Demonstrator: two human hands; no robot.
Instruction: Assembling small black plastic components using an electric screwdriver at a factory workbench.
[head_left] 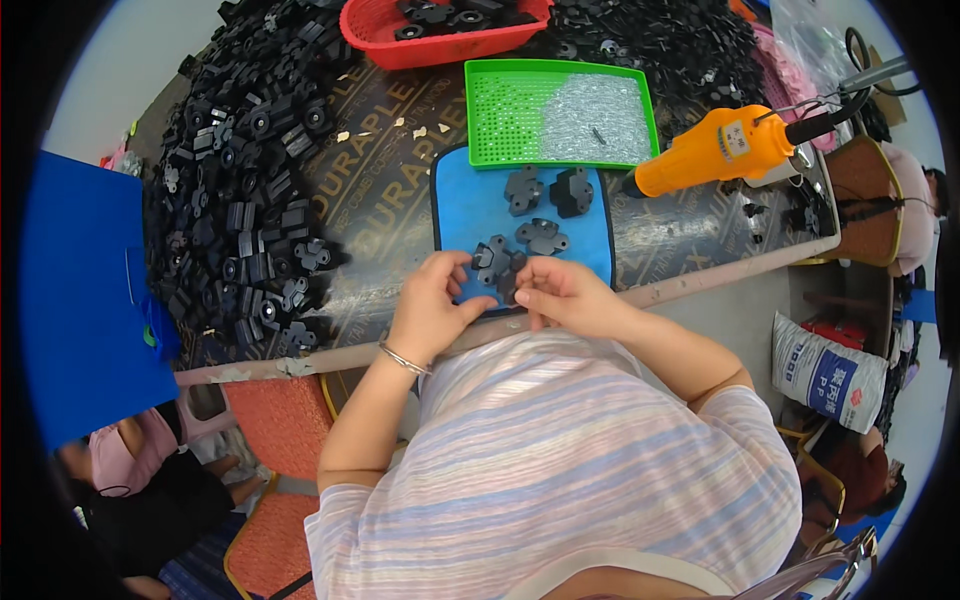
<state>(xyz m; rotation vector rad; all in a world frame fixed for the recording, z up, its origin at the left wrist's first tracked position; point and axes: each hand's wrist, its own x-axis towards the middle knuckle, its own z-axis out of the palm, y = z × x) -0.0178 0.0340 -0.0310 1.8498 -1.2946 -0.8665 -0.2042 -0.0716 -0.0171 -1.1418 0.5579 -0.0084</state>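
Note:
On a blue mat [462,200] at the table's near edge lie several black plastic parts with holes and lugs. One black part [492,258] rests between my hands. My left hand [432,300] curves beside it, thumb and fingers apart, holding nothing I can see. My right hand [572,298] is closed, its fingertips pinching a small dark plastic piece [508,286] against that part; the fingers partly hide it. Just beyond sit another black part [542,237] and two more, a left one [523,190] and a right one [572,191].
A green tray [560,165] of small silvery pieces stands behind the mat. An orange power screwdriver [705,155] hangs at its right. Black parts [240,200] heap up on the left, with a red basket [440,50] at the back. People sit at both sides.

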